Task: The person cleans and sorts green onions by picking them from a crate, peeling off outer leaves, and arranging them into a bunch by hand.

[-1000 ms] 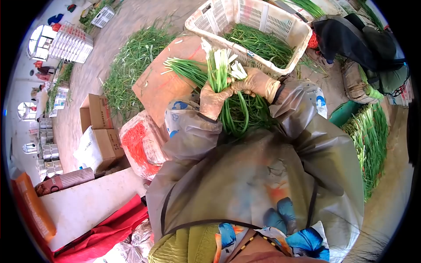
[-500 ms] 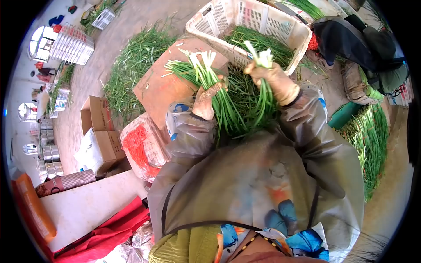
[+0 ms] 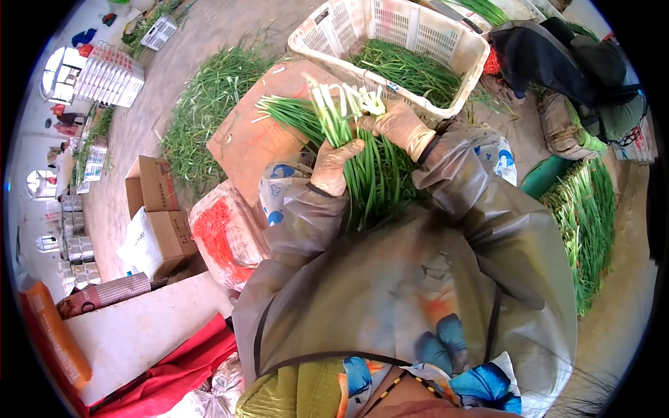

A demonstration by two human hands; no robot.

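In front of my chest, my left hand [image 3: 336,166] is wrapped round a bunch of garlic chives [image 3: 373,174], white ends upward and green leaves hanging toward my lap. My right hand [image 3: 401,127] is closed on more chives beside it, close to the white ends. Both hands wear thin, soiled gloves. The two handfuls now touch, and their leaves overlap. A smaller bunch of chives [image 3: 289,113] rests on the brown board [image 3: 240,136], behind my left hand.
Beyond my hands stands a white plastic crate [image 3: 418,26] with loose greens inside. A heap of greens [image 3: 202,111] lies left of the board. Bundled chives [image 3: 592,230] line the right side. Red ties [image 3: 217,230] sit on a block by my left forearm, near a cardboard box [image 3: 171,233].
My right hand has moved left and slightly down, bringing its chives against those in my left hand. The left hand has lowered a little, with its bunch more upright.
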